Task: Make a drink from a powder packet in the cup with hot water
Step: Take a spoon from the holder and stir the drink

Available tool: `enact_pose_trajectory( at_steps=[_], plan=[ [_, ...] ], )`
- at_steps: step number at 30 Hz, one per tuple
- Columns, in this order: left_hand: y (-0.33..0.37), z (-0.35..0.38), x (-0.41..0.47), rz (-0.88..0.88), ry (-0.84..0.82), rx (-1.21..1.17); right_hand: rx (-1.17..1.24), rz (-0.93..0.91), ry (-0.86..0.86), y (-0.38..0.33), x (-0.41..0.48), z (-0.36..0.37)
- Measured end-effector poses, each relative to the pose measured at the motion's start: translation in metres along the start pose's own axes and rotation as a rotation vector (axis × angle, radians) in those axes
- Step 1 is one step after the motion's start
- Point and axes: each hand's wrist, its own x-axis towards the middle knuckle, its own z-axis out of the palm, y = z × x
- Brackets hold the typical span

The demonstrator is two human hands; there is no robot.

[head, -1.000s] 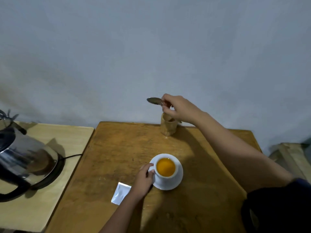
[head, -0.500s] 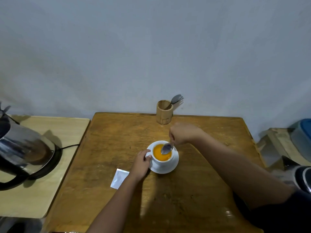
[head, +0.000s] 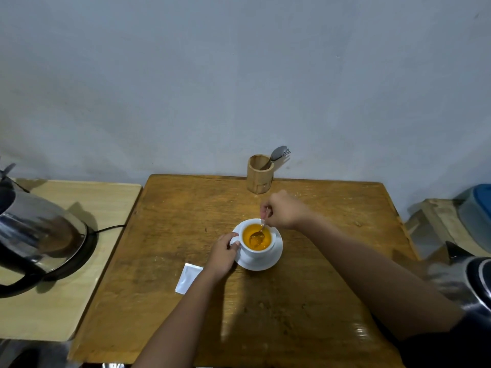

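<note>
A white cup (head: pixel 261 251) full of orange liquid stands on a white saucer (head: pixel 265 262) in the middle of the brown wooden table (head: pixel 305 301). My left hand (head: pixel 221 254) grips the cup's handle on its left side. My right hand (head: pixel 283 209) hovers just behind the cup and pinches a metal spoon (head: pixel 259 233), whose bowl dips into the liquid. A white, flat powder packet (head: pixel 188 278) lies on the table left of my left wrist.
A steel electric kettle (head: pixel 34 235) sits on its black base on a pale side table (head: pixel 66 288) at the left. A bamboo holder (head: pixel 259 173) with cutlery stands at the table's back edge. Crates and a blue-lidded tub (head: pixel 475 211) lie at the right.
My right hand carried the spoon from the bamboo holder down to the cup, and its bowl now sits in the orange liquid. My left hand stayed on the cup handle.
</note>
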Motion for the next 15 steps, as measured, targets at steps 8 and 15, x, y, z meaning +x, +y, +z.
enact_pose_trajectory(
  at_steps=[8,15],
  plan=[
    [-0.0001,-0.0001,0.0008,-0.007,-0.013,-0.021,0.235,-0.055,-0.01,-0.0016,0.0006,0.0034],
    [-0.0025,-0.0001,0.0009,0.001,-0.015,-0.024,0.038,-0.202,-0.161,-0.0041,0.0041,-0.0007]
  ],
)
